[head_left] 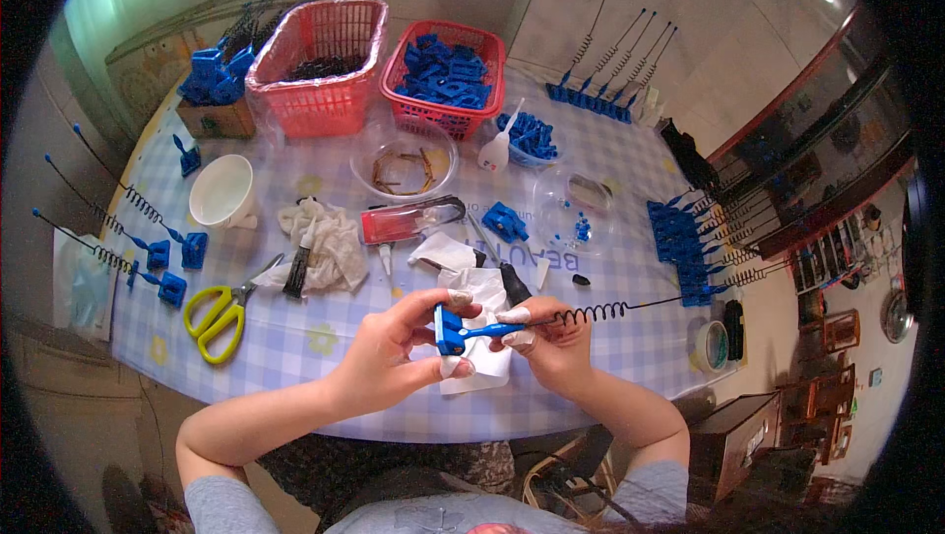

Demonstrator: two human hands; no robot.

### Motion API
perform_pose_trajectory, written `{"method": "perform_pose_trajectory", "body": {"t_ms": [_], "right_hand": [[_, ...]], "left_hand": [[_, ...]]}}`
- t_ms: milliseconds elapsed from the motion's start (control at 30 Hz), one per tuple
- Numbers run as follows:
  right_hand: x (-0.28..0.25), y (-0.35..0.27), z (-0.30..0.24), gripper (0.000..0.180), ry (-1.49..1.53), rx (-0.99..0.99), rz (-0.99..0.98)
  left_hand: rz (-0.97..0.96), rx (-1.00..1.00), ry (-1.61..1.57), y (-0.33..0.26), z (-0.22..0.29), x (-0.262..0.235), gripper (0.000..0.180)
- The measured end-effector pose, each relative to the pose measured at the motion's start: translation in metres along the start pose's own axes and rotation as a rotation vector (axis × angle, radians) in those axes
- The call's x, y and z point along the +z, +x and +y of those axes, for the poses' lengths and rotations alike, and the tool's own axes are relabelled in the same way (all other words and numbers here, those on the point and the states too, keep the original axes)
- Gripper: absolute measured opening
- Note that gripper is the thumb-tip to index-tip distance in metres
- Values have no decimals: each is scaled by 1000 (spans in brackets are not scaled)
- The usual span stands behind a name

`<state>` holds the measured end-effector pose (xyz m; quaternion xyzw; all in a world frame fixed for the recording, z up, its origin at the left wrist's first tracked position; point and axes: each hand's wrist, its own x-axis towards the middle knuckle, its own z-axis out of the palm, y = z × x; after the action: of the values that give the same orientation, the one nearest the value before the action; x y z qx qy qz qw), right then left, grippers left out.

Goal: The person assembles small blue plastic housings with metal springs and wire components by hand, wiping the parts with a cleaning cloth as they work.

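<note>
Low over the near part of the table, my left hand [384, 342] grips a blue plastic clip [450, 330] between thumb and fingers. My right hand [553, 342] pinches the blue stem [489, 330] that joins the clip. From that stem a black coiled wire [596, 313] runs out to the right. White coverings wrap several of my fingertips. Below the hands lies a white paper sheet [477, 375], partly hidden by them. A black-tipped tube [514, 285] rests just beyond my right hand.
Yellow-handled scissors [215, 325], a crumpled cloth [335, 239] and a white cup [221, 189] are at left. Red baskets [320, 111] stand at the back, near a clear bowl [404, 162] and a squeeze bottle [495, 152]. Finished-looking coiled pieces [679, 239] line the right edge.
</note>
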<state>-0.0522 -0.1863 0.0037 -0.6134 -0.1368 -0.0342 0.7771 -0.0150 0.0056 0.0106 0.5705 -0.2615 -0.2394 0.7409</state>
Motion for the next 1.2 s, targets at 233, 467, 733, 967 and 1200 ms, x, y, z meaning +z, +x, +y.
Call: {"method": "perform_pose_trajectory", "body": {"t_ms": [233, 467, 733, 967, 1200], "right_hand": [[5, 1, -6, 19, -42, 42, -1], [4, 6, -5, 23, 47, 140, 58], [-4, 7, -1, 15, 75, 113, 60], [-21, 6, 4, 15, -245, -213, -66], [-17, 10, 8, 10, -423, -280, -88]], "left_hand": [[25, 11, 34, -1, 3, 4, 54], [68, 181, 49, 3, -5, 4, 44], [164, 240, 712, 3, 6, 0, 42], [146, 224, 770, 5, 9, 4, 44], [109, 242, 984, 0, 6, -1, 38]]}}
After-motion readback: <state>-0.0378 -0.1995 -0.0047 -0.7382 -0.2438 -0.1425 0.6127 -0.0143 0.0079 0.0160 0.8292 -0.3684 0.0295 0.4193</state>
